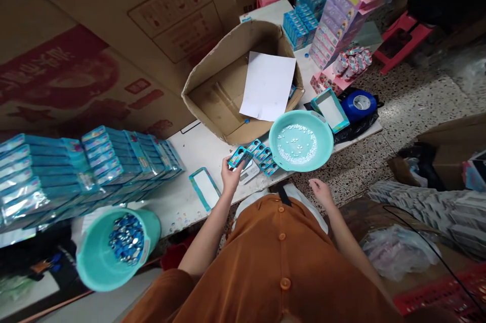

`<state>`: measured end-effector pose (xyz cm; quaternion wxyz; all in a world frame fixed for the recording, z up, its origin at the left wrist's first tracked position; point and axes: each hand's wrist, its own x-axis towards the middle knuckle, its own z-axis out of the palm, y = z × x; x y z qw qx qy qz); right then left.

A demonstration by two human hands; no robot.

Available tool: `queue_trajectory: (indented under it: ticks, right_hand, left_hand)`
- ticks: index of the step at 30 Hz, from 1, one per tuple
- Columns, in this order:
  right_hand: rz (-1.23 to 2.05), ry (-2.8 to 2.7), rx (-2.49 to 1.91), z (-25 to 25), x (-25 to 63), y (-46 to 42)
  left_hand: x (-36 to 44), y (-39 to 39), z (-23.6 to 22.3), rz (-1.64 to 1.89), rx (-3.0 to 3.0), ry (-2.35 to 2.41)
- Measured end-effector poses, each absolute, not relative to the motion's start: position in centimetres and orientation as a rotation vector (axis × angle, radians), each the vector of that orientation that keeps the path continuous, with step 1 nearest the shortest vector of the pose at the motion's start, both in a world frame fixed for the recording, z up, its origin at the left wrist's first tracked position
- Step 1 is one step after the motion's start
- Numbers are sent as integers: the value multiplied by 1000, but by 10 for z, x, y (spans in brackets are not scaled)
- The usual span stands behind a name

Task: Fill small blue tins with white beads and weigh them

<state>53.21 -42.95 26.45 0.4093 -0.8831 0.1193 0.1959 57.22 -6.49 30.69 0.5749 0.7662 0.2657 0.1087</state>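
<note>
White worktable [197, 153] at a packing bench: a left hand [230, 176] grips a blue blister card [236, 157] in its fingers above a loose card pile [264, 157], while a right hand [322, 192], fingers loosely apart, hangs empty near a teal basin [279, 135].

A cardboard box [218, 103] is sitting on the table [197, 148], with a sheet of paper [268, 85] lying inside it; a plastic basin [299, 140] is resting just right of the box (overhanging the table's front edge), stacked blister cards [83, 171] are lying left, and a plastic bucket [114, 249] is sitting in front of them
</note>
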Motion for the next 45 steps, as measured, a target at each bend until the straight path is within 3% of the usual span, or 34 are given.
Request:
queue_trajectory:
  ticks: [6,11,22,34,45]
  right_hand:
    - [517,305,-2215,266,513,-410]
    - [530,391,-2226,261,484,-403]
    - [488,490,-2224,266,443,-387]
    - [535,407,-2253,269,454,-369]
    - [539,342,-2289,272,454,-363]
  left_hand:
    - [553,-26,251,191,1949,788]
    - [562,-14,231,140,1906,716]
    - [559,18,216,55,2001,488]
    - [484,57,214,26,2026,643]
    - [464,69,212,65,2050,685]
